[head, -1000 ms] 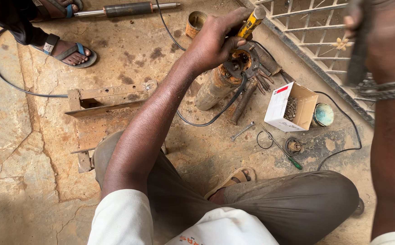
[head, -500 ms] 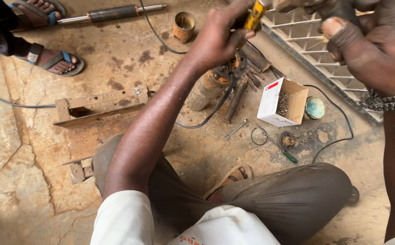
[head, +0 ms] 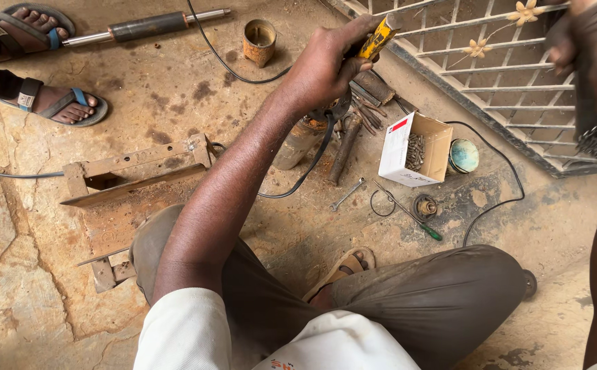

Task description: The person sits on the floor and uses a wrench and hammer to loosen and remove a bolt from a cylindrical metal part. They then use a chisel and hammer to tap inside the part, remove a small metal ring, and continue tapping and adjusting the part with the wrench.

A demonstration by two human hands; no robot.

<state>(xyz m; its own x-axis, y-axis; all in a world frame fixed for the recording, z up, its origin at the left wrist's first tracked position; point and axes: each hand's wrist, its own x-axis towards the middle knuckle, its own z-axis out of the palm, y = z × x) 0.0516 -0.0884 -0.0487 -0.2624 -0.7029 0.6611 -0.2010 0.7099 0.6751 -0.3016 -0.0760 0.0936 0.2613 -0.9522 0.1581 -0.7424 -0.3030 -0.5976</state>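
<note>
Left hand (head: 326, 68), reaching to the upper centre of the frame, has its fingers wrapped tightly around a yellow-handled tool (head: 378, 38), whose handle juts out past the knuckles toward the upper right. Right hand (head: 596, 62) sits raised at the upper right edge, blurred and close to the camera, so its grip cannot be made out. Just below the left hand lie a rusty cylinder (head: 298, 142) and several dark metal tools (head: 353, 130) on the concrete floor (head: 168, 75). To the right of centre stands an open white box of screws (head: 415, 151), beside a white metal grille (head: 476, 62).
</note>
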